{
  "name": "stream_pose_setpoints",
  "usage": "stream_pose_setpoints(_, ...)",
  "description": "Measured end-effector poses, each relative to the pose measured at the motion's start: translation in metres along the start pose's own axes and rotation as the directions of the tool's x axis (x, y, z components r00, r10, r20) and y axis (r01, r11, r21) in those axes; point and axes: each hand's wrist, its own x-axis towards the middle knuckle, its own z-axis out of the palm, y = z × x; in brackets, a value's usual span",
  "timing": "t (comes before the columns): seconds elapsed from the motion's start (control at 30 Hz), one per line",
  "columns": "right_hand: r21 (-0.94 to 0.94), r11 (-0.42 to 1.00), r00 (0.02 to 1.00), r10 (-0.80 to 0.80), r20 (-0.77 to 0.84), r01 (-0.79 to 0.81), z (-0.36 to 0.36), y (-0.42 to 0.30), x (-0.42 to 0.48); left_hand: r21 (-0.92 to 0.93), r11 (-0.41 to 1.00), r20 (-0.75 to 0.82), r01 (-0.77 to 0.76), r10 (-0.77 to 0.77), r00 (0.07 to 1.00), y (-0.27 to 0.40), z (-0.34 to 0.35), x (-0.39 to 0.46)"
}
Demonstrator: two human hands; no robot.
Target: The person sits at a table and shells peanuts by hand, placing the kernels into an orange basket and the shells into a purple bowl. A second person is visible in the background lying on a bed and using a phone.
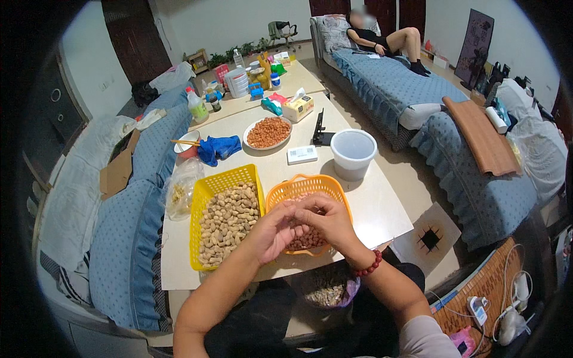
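Above the front of the orange plastic basket (313, 180), my left hand (274, 232) and my right hand (326, 219) meet at the fingertips. Whatever may be between the fingers is too small to make out. Shelled reddish peanuts (309, 240) lie in that basket, partly covered by my hands. To its left stands a yellow plastic basket (195, 232) with unshelled peanuts (230, 219). Below the table edge, a bag (352, 291) holds peanut shells (326, 294). A red bead bracelet (370, 264) circles my right wrist.
A translucent plastic tub (353, 156), a white box (302, 155) and a black phone stand (323, 134) are behind the baskets. Farther back are a plate of nuts (267, 133), a tissue box (298, 107), a blue cloth (219, 148) and a bowl with chopsticks (187, 144). A person (371, 40) reclines on a couch.
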Motion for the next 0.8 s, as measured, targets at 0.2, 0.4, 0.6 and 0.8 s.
stream_pose_setpoints(0.2,0.508,0.816,0.961,0.229,0.154,-0.275,0.002,-0.01,-0.003,0.33,0.934,0.087,-0.136,0.113,0.99,-0.005,-0.003,-0.008)
stream_pose_setpoints(0.4,0.597,0.755,0.962,0.232,0.147,-0.273,0.01,-0.011,-0.004,0.496,0.841,0.023,-0.215,0.235,0.972,-0.006,0.012,-0.01)
stream_pose_setpoints(0.6,0.571,0.802,0.976,0.217,-0.007,-0.174,0.026,-0.005,-0.005,0.443,0.842,-0.043,-0.309,0.364,0.93,-0.027,0.015,-0.003)
stream_pose_setpoints(0.8,0.336,0.934,0.957,0.198,-0.212,-0.12,0.044,0.004,-0.004,0.346,0.898,-0.203,-0.271,0.354,0.913,-0.034,0.018,0.002)
